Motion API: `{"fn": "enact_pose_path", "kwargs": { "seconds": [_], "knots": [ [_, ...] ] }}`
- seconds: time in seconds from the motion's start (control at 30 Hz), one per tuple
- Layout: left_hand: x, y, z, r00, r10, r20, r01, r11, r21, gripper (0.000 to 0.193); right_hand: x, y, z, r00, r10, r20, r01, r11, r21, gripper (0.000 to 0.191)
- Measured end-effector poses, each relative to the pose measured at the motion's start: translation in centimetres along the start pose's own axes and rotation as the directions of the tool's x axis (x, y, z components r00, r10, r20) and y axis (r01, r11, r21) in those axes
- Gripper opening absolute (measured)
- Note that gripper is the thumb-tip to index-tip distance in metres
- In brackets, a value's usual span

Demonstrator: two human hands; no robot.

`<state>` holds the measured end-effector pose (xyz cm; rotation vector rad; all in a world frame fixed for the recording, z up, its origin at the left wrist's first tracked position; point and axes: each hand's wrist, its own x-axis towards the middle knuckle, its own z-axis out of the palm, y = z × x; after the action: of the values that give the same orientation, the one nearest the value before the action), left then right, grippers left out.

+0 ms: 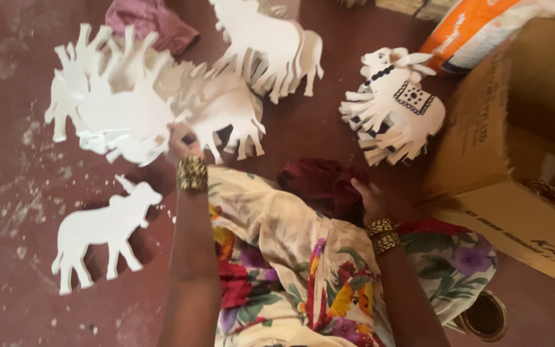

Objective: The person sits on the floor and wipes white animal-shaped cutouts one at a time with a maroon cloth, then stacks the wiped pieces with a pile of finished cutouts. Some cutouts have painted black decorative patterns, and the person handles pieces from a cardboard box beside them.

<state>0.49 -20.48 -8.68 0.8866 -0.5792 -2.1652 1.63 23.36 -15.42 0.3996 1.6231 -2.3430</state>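
While the left hand point(181, 144) is gripping a white cow cutout point(126, 112), the right hand point(367, 196) is closing on a dark red cloth point(319, 183). Another cow shape point(101, 231) is lying on the floor below the held cutout.

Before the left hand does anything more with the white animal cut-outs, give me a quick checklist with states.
1. Left hand grips the fanned bunch of plain white animal-shaped cut-outs: ok.
2. Right hand free of cut-outs, resting on dark red cloth: ok.
3. Single white cut-out lies flat alone on the maroon floor: ok.
4. Black-painted cut-out stack apart from plain ones: ok.
5. Brown cardboard box has room: cannot tell.
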Motion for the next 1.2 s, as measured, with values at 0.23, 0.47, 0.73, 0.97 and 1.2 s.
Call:
{"fn": "enact_pose_path", "kwargs": {
  "seconds": [0.23,0.47,0.73,0.97,1.2],
  "knots": [
    [-9.2,2.1,-2.4,0.935,0.334,0.120,-0.349,0.926,0.145,0.043,0.6,-0.3,-1.7,0.951,-0.228,0.210,0.170,0.951,0.260,0.027],
    [-11.0,0.9,-5.8,0.867,0.185,0.463,-0.356,0.880,0.314,0.022,-2.5,-1.9,-4.4,0.984,-0.108,0.142,0.002,0.803,0.595,0.030],
    [-14.8,-9.8,-5.6,0.587,-0.169,0.792,-0.325,0.846,0.422,0.032,-8.4,-9.8,4.3,0.918,-0.285,0.274,0.012,0.713,0.701,0.048],
    [-17.2,-10.1,-4.8,0.601,-0.238,0.763,-0.685,0.338,0.645,0.032,-5.8,0.7,11.3,0.540,-0.820,0.190,0.782,0.405,-0.474,0.047],
    [-17.8,-8.2,-3.4,0.568,-0.312,0.762,-0.695,0.313,0.647,0.039,1.2,-4.4,7.5,0.513,-0.853,0.092,0.665,0.327,-0.672,0.056]
  ]
}}
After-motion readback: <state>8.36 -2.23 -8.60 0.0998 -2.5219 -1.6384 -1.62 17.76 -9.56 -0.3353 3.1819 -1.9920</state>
